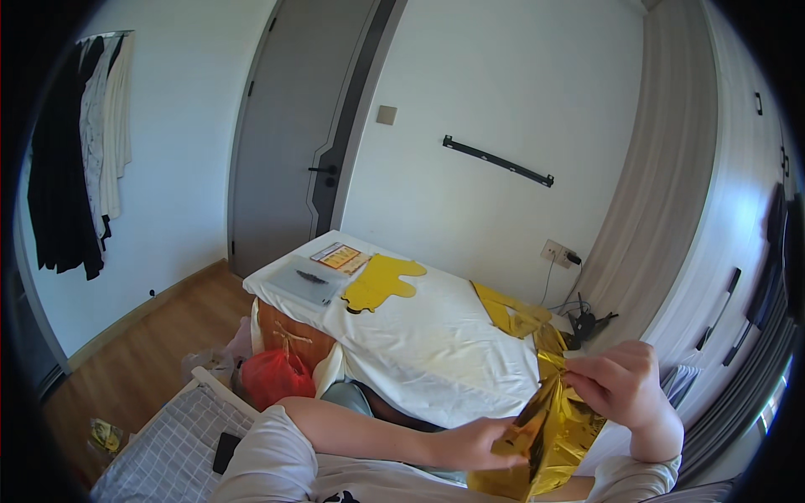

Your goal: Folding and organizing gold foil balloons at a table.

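Note:
Shiny gold foil [547,444] hangs crumpled between my two hands, at the right front corner of the table. Its upper end is pinched by my right hand [619,387], fingers closed on the gathered part. Lower and to the left, my left hand [480,444] has its fingers closed on the side of the same foil; part of them is hidden by it. On the white-covered table [419,352], beyond my hands, lies a flat yellow cut-out with rounded lobes [381,282]. A folded yellow-gold sheet [503,312] runs along the table's far right edge.
At the table's far left lie a printed orange card [340,256] and a clear pouch [293,283] with a dark feather-like piece. A red plastic bag [277,377] sits below the left side. Cables and a black device [584,323] stand behind the right corner.

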Tool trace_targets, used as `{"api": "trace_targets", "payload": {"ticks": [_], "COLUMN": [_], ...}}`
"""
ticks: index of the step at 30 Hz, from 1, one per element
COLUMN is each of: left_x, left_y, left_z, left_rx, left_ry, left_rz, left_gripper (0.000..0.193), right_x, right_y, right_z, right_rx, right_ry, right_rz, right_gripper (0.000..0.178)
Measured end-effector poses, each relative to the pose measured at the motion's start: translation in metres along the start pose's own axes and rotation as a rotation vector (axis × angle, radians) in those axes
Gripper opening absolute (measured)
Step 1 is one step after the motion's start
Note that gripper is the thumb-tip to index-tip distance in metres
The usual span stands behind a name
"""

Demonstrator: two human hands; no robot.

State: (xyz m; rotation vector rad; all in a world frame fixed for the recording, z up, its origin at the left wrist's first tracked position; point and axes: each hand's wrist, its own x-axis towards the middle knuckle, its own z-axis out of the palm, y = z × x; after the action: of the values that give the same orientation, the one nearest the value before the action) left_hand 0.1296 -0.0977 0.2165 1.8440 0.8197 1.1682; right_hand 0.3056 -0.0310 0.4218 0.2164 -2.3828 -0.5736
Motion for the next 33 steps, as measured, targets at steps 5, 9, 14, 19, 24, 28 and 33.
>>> {"api": "trace_targets", "payload": {"ticks": [5, 9, 14, 19, 24, 28, 33], "left_x": [-0.006, -0.024, -0.042, -0.053, -0.052, -0.065, -0.045], "left_y": [-0.036, -0.071, -0.077, -0.123, -0.145, -0.174, -0.191], "left_z": [-0.048, -0.094, -0.145, -0.187, -0.244, -0.287, -0.325], "left_rx": [-0.048, 0.150, 0.283, 0.223, 0.342, 0.436, 0.600], "left_ry": [0.200, 0.292, 0.342, 0.435, 0.423, 0.423, 0.466], "left_rz": [-0.033, -0.166, -0.392, -0.403, -0.598, -0.554, -0.641], "left_gripper": [0.031, 0.033, 0.031, 0.029, 0.062, 0.080, 0.075], "right_x": [0.006, -0.002, -0.018, -0.018, -0.023, -0.016, -0.035], "right_y": [0.032, 0.076, 0.132, 0.160, 0.208, 0.224, 0.218], "right_z": [0.019, 0.065, 0.167, 0.283, 0.393, 0.453, 0.501], "right_rx": [0.048, 0.056, 0.071, 0.218, 0.344, 0.352, 0.050], "right_ry": [-0.025, -0.077, -0.178, -0.356, -0.378, -0.437, -0.059], "right_rz": [0.231, 0.390, 0.451, 0.603, 0.764, 0.842, 0.630], "right_gripper": [0.023, 0.030, 0.038, 0.037, 0.048, 0.045, 0.038]}}
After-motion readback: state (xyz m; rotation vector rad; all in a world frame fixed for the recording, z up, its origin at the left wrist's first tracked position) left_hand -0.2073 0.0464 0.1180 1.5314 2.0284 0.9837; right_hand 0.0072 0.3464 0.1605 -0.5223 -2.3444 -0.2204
